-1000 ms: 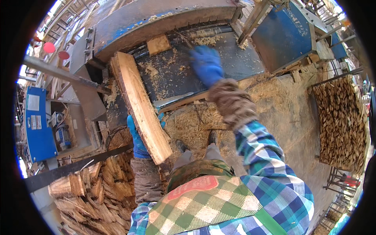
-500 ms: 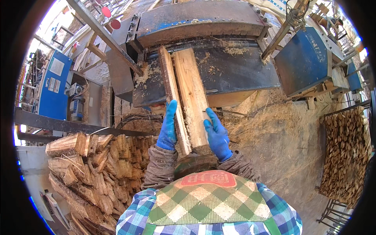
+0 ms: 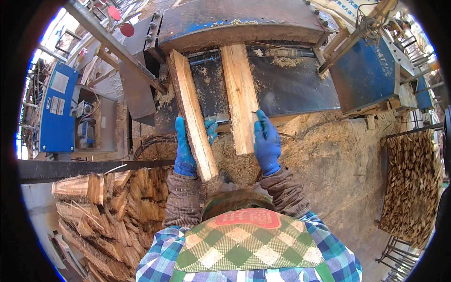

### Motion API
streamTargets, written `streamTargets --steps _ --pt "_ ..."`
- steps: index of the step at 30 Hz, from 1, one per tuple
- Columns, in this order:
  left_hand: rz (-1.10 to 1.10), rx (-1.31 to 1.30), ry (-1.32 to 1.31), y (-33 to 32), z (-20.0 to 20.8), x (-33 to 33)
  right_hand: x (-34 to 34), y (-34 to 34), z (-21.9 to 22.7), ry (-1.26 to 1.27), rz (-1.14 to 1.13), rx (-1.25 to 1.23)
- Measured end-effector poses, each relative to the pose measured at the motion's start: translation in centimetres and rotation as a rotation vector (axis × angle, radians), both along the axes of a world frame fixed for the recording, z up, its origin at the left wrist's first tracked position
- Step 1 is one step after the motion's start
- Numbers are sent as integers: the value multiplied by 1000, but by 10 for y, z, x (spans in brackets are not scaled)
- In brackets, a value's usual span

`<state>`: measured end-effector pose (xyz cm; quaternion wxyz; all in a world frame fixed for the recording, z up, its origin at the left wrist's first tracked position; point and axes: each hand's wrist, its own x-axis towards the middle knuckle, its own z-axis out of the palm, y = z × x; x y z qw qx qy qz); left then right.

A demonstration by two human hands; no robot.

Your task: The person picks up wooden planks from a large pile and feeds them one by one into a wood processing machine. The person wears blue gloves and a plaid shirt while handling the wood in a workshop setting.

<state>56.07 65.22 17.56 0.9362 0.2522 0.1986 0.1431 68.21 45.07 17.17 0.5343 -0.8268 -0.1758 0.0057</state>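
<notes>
My left hand [image 3: 186, 152], in a blue glove, is wrapped around a narrow wooden board [image 3: 191, 105] with a rough bark edge. Its fingers come out on the board's right side, and the near end tilts toward me. A wider, pale wooden board [image 3: 240, 96] lies to the right, its far end at the opening of a machine. My right hand [image 3: 268, 146], also blue-gloved, grips this board's right edge near its close end; the fingers underneath are hidden. Both boards rest partly on the dark metal feed table [image 3: 298, 91], with a gap between them.
The rusty blue machine housing [image 3: 244, 32] spans the far side of the feed table. Rough wood offcuts [image 3: 112, 207] are heaped at my left, and a stack of wood pieces [image 3: 411, 183] stands at far right. Metal posts [image 3: 117, 47] flank the table; sawdust [image 3: 319, 145] covers the floor.
The two boards, close together before, have moved apart. The left one has shifted left with my left hand; the right one has gone forward to the machine opening, my right hand following.
</notes>
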Motion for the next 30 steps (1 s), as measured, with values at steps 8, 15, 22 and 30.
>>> streamTargets --steps 8,15,22,30 --pt "25 -150 -24 4 -8 -4 69 55 4 -456 -58 -355" --pt "29 -117 -12 2 -5 -3 149 118 -2 -152 -253 -265" --pt "4 -13 16 -1 0 3 142 103 4 4 -58 -115" --pt "63 425 305 -47 1 17 -50 -18 21 407 476 30"
